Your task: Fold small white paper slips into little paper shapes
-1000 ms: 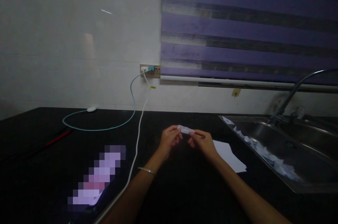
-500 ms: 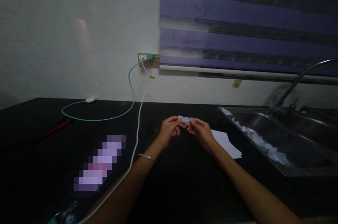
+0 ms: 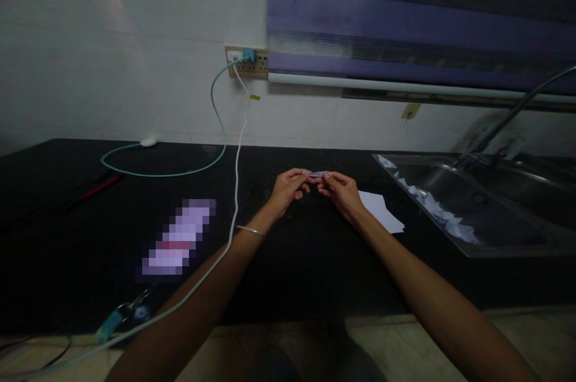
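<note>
Both hands meet at the centre of the frame, above the dark counter (image 3: 297, 262). The left hand (image 3: 287, 191) pinches one end of a small piece of paper (image 3: 317, 174), and the right hand (image 3: 343, 194) pinches the other, thumbs uppermost and fingers curled beneath. From here I catch the paper almost edge-on, so I can't tell how it is folded. Something so light and thin asks only for fingertips, I'd say, and holding it by the two ends keeps it level and steady, with its middle in plain sight.

Just beside the right wrist, right of centre, lie white sheets (image 3: 379, 211), slightly out of line with one another; that spot probably suits the right hand, a short reach off. Farther right, crumpled-looking white scraps (image 3: 438, 210) run along the left edge of the sink (image 3: 468, 250). I suppose that rim serves as a handy ledge; whether any scraps dip into the basin I can't make out.

On the left, a bright, blocked-out screen (image 3: 177, 241) lies aslant on the counter, perhaps angled so the person can glance at it. A white cable (image 3: 236, 181) drops from the socket strip (image 3: 260, 64) at upper centre and crosses over the left forearm, likely because the arm reaches under its slack. At lower left, what look like keys (image 3: 128, 313) with a teal tag sit by the counter's near edge.
</note>
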